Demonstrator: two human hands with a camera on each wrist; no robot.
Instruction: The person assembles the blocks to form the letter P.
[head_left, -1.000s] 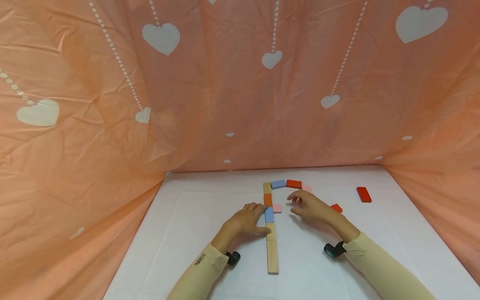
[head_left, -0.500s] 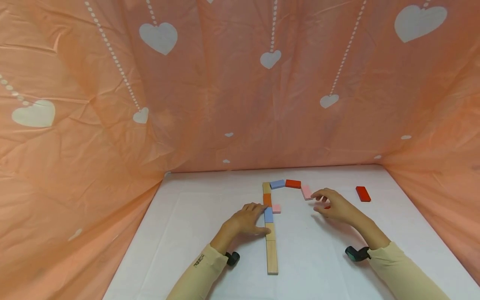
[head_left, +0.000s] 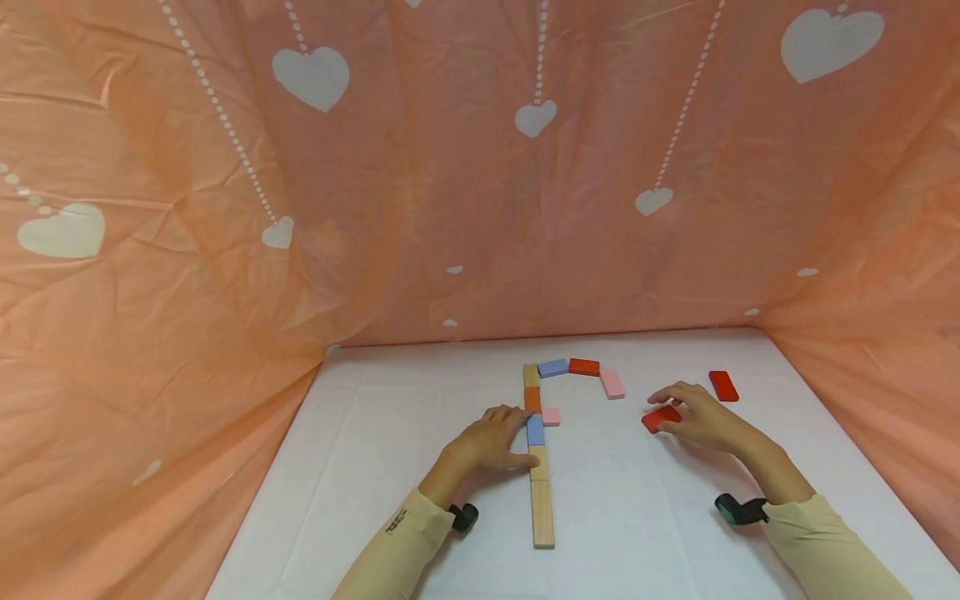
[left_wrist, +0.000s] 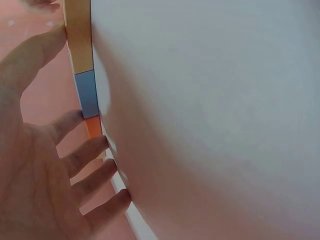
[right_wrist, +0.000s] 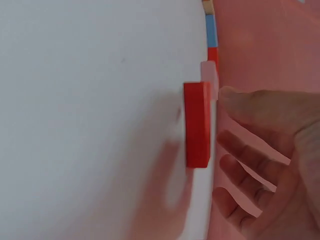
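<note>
In the head view my left hand (head_left: pixel 495 439) rests along the left side of a straight row of blocks, fingers spread. Its thumb is at a plain wooden block (left_wrist: pixel 79 37) and its index fingertip at a blue block (left_wrist: pixel 86 94). An orange block (head_left: pixel 532 400) comes further up the row. My right hand (head_left: pixel 701 417) hovers around a red block (head_left: pixel 660 418) on the table, thumb near its right end, fingers loosely bent behind it. In the right wrist view a gap shows between the fingers and this red block (right_wrist: pixel 196 125).
From the row's far end a blue block (head_left: pixel 553 367), a red block (head_left: pixel 584 367) and a pink block (head_left: pixel 612 384) curve right. A small pink block (head_left: pixel 551 417) sits against the row. Another red block (head_left: pixel 723 386) lies at right. An orange curtain (head_left: pixel 480 208) hangs behind the white table (head_left: pixel 390 392).
My right hand has moved right, from inside the curve past the pink block to the loose red block. My left hand has stayed at the row.
</note>
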